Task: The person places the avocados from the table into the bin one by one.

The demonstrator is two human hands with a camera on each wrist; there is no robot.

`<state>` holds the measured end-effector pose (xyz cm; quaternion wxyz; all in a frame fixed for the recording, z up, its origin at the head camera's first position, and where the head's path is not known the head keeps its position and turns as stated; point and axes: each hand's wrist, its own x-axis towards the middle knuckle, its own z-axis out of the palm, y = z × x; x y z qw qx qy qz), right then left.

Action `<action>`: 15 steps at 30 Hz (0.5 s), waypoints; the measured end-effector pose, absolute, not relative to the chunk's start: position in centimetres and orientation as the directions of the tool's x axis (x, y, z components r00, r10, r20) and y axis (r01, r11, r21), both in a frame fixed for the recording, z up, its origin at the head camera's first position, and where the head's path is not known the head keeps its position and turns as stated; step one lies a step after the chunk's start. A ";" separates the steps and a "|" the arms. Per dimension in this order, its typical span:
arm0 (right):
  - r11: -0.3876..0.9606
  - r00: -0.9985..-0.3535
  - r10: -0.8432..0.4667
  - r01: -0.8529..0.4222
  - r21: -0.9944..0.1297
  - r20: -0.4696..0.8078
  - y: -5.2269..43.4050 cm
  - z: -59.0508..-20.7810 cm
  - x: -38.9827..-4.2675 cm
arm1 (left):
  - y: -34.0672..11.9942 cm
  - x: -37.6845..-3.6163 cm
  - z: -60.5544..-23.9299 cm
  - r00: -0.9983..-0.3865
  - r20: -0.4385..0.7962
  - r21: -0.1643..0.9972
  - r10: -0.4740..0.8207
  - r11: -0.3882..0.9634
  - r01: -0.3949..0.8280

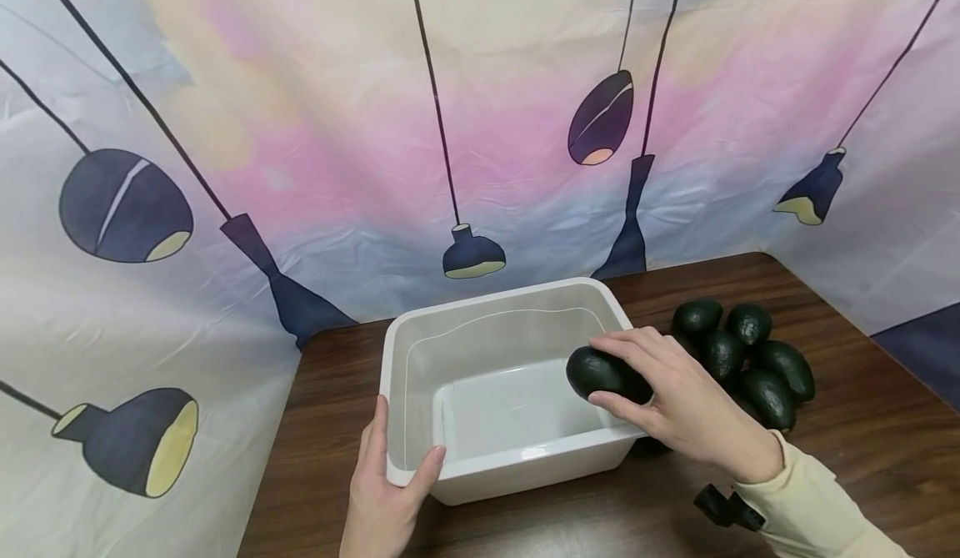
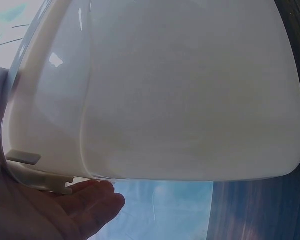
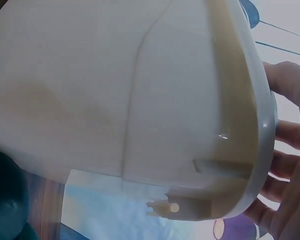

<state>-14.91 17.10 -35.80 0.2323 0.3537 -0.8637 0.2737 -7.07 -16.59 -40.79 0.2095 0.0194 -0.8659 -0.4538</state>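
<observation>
A white plastic tub stands on the table with its inside bare. My left hand grips the tub's near left corner, thumb over the front rim and fingers along the left side; the left wrist view has these fingers under the rim. Just over the tub's right end, my right hand holds a dark green avocado between thumb and fingers. From the right wrist, the tub's outer wall hides that avocado, and only part of the hand shows past the rim.
Right of the tub, several more avocados lie grouped on the brown wooden table; one appears low in the right wrist view. A fabric backdrop printed with lamps hangs behind the table. A black device sits at the right wrist.
</observation>
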 end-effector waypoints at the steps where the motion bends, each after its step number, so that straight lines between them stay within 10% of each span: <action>1: 0.602 -0.643 -0.486 -0.737 -0.308 0.591 17.1 -35.9 -14.9 | -16.6 -7.1 -40.8 -0.911 0.345 0.795 -0.224 0.586 0.157; 15: 0.564 -0.572 -0.495 -0.784 -0.259 0.654 16.8 -35.9 -15.2 | -16.6 -7.1 -40.9 -0.913 0.334 0.799 -0.233 0.585 0.143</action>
